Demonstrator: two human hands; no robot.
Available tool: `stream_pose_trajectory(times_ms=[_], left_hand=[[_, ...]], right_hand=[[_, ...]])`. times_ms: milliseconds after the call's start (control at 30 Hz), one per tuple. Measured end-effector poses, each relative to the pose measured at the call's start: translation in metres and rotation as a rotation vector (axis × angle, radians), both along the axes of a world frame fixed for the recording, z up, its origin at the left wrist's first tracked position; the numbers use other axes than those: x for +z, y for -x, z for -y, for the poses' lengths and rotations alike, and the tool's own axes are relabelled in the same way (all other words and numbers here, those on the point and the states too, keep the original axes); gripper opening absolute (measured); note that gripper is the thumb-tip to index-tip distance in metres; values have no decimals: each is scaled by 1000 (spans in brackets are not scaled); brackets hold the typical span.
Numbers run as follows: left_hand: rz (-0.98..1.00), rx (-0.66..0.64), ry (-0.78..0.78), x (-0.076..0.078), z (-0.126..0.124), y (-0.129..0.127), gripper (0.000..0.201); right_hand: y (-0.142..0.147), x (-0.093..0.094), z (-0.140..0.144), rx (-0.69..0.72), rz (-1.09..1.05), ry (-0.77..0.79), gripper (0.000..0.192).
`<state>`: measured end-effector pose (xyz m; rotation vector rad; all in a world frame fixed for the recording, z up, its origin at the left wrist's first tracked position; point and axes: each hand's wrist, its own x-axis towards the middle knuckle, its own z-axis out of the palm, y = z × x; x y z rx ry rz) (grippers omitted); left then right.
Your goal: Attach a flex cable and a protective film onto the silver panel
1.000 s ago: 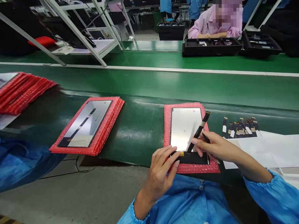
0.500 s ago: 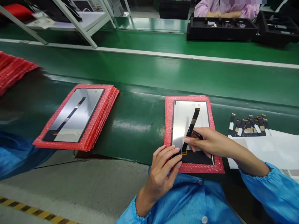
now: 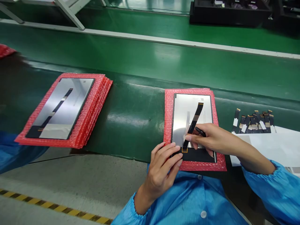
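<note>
A display panel [image 3: 179, 125] with a silvery back and a black lower strip lies on red bubble wrap [image 3: 167, 122] in front of me. A black ribbon cable [image 3: 196, 115] slants across the panel, its lower connector on the black strip. My left hand [image 3: 161, 168] is open, with fingers outstretched and their tips resting on the panel's lower left, beside the connector. Thumb and fingers of my right hand [image 3: 208, 139] close on the lower part of the cable. That same hand also grips a black pen-like tool [image 3: 200, 131], whose tip is hidden.
To the left, another panel [image 3: 63, 106] with a ribbon cable tops a stack of red bubble-wrap sheets [image 3: 93, 115]. Several loose ribbon cables [image 3: 254, 123] lie at right by white sheets [image 3: 276, 147]. Black trays [image 3: 229, 14] stand across the green bench [image 3: 131, 103]. A blue sleeve [image 3: 14, 153] shows at far left.
The camera view has tilted down and shifted slightly, so the far side of the bench has moved up. Both hands keep nearly the same place on the panel and cable.
</note>
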<state>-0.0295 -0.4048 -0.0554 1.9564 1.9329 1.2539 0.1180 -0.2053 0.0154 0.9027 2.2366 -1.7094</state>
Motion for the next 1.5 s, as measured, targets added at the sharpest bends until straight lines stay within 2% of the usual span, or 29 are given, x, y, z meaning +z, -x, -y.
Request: stream_pose_trajectory(times_ms=[333,533,767,867,1067,1267,1500], left_hand=[[-19,3,7,3,-2,0,38],[-109,10,82,7,-5,-2,45],[-148,22,90,9,-7,-4,41],[-154,21,85,7,-6,-5,41],[-338,53,-81,-5,1,-4,40],[-466,57,-73,-8,3,-4,38],[-487,174,-27,-13,7,-22,47]], right_hand=[[1,0,-1,-11,-50,44,26],[2,2,0,-33,-61,86,28],[4,4,1,-38,-20,63,30],[5,4,1,-32,4,54,31],[4,4,0,-10,7,42,29],[3,2,1,-8,-21,37,30],[2,0,3,-40,-44,5,25]])
